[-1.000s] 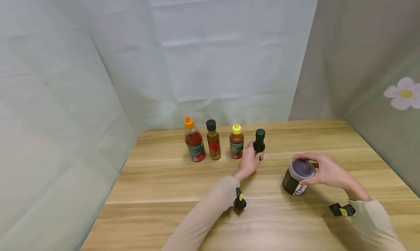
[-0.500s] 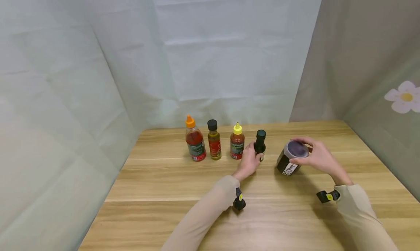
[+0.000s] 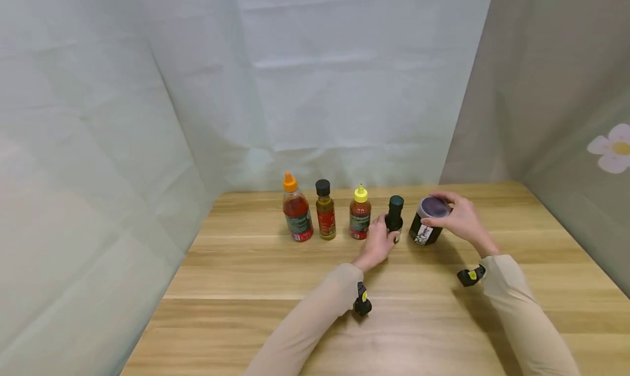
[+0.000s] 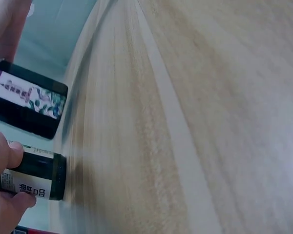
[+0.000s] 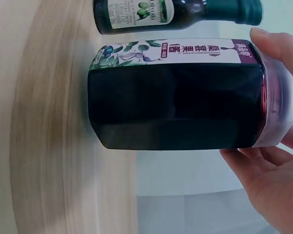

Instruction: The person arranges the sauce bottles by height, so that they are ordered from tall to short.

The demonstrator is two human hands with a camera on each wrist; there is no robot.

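My left hand (image 3: pixel 378 241) grips the lower part of a small dark green glass bottle (image 3: pixel 395 212) standing on the table, thumb and fingers round its label. An olive picture shows on the bottle's label (image 5: pixel 139 10) in the right wrist view. Just right of it, my right hand (image 3: pixel 462 220) holds a large dark jar (image 4: pixel 27 100) by its purple-topped, translucent-rimmed lid (image 3: pixel 435 206), thumb on the near side and fingers on the far side. The jar's base is close over the tabletop, slightly tilted. A floral label (image 5: pixel 176 52) runs down one of its faces.
Left of the bottle, a yellow-capped sauce bottle (image 3: pixel 360 220), a black-capped bottle (image 3: pixel 326 217) and an orange-capped sauce bottle (image 3: pixel 298 217) stand in a row on the wooden table (image 3: pixel 236 272). Pale cloth (image 3: pixel 344 92) hangs behind the table's back edge.
My right hand has carried the jar left and away from me, from the open table to beside the dark green bottle. My left hand has kept its grip on that bottle in place.
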